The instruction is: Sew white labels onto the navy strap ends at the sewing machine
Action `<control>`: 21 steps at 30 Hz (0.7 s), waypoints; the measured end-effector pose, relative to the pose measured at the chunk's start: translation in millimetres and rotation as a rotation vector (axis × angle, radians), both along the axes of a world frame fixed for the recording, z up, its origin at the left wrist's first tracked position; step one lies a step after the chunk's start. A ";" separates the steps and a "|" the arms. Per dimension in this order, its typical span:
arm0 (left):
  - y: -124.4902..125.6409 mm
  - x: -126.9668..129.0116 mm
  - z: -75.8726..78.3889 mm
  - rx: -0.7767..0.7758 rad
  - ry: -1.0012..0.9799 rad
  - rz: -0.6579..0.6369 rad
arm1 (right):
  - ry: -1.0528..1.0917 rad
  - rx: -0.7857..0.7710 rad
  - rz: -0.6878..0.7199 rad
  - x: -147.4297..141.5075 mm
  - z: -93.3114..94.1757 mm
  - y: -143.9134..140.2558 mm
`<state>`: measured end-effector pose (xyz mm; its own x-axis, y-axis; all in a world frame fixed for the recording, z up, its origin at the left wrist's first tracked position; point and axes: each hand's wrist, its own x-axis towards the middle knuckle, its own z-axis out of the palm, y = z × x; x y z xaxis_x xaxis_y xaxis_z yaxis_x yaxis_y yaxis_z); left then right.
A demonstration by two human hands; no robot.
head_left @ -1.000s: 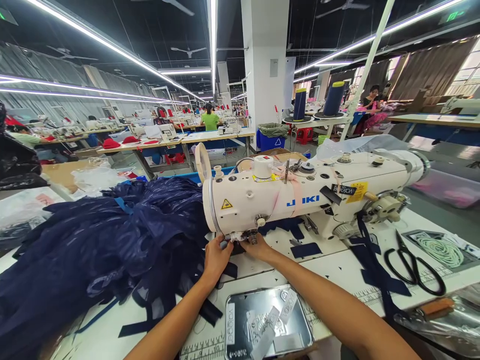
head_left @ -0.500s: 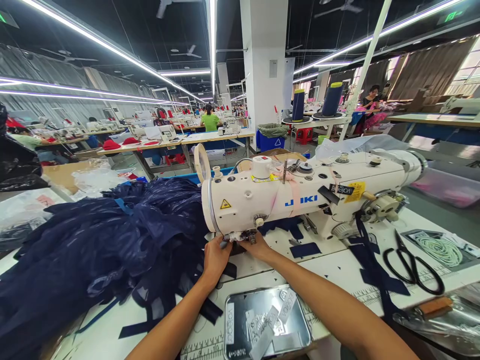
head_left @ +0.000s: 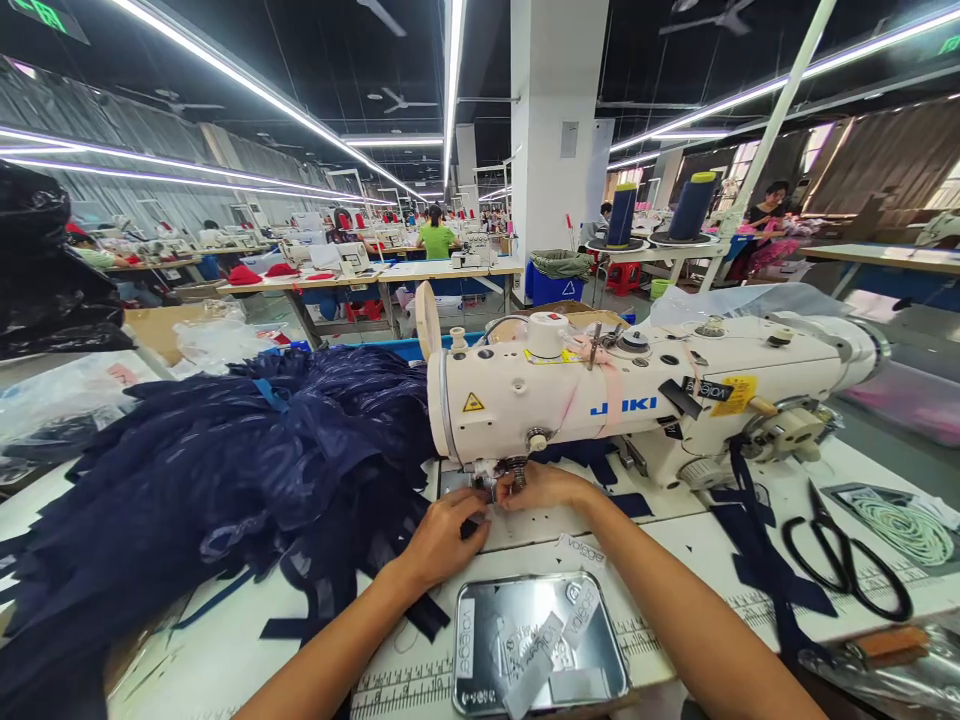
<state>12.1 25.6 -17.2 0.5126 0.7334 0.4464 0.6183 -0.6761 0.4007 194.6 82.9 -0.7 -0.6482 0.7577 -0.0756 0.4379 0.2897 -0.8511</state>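
Note:
My left hand [head_left: 448, 532] rests on the bed of a white sewing machine [head_left: 555, 390], just in front of the needle area. Its fingers are curled together over a small dark patch, mostly hidden. Beside the presser foot, my right hand [head_left: 546, 487] has its thumb and fingertips pressed together; what they hold, if anything, is too small to make out. A large heap of navy fabric pieces [head_left: 285, 450] lies left of the machine. Nearest me sits a metal tin [head_left: 495, 600] with several printed labels in it, and a loose white label [head_left: 580, 549] lies just beyond.
Black-handled scissors [head_left: 847, 560] lie at the right, near a tray with a coil of pale cord [head_left: 904, 528]. A navy strip [head_left: 769, 560] hangs by the machine's right end. Thread cones [head_left: 694, 205] stand behind. Other people work at distant tables.
The view has swung a little left. My left hand has drawn back toward me from the needle area, its fingers now curled. A loose label now shows between the tin and the machine.

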 end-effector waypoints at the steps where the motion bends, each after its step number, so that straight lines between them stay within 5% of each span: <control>1: -2.2 1.0 0.4 -0.032 -0.004 -0.016 | 0.008 -0.003 -0.015 -0.6 0.0 -0.8; 8: -30.7 11.9 7.8 -0.167 -0.050 -0.219 | 0.038 0.068 -0.191 -23.2 -16.8 -6.4; 10: -30.5 11.9 11.1 -0.134 -0.095 -0.193 | 0.016 0.077 -0.183 -25.8 -18.5 -7.2; 14: -7.4 4.9 14.6 -0.015 -0.054 -0.001 | -0.027 0.093 -0.155 -16.1 -13.9 -15.7; 18: 19.5 0.4 10.4 0.082 0.112 -0.134 | -0.049 0.111 -0.197 10.4 -8.1 -35.7; 21: 24.8 0.1 8.0 0.192 0.117 -0.158 | -0.046 0.172 -0.360 42.6 -2.4 -53.0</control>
<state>12.1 50.4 -9.1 0.6701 0.5482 0.5004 0.5340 -0.8243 0.1880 237.2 29.9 -3.1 -0.3381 0.9398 0.0491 0.5737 0.2472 -0.7809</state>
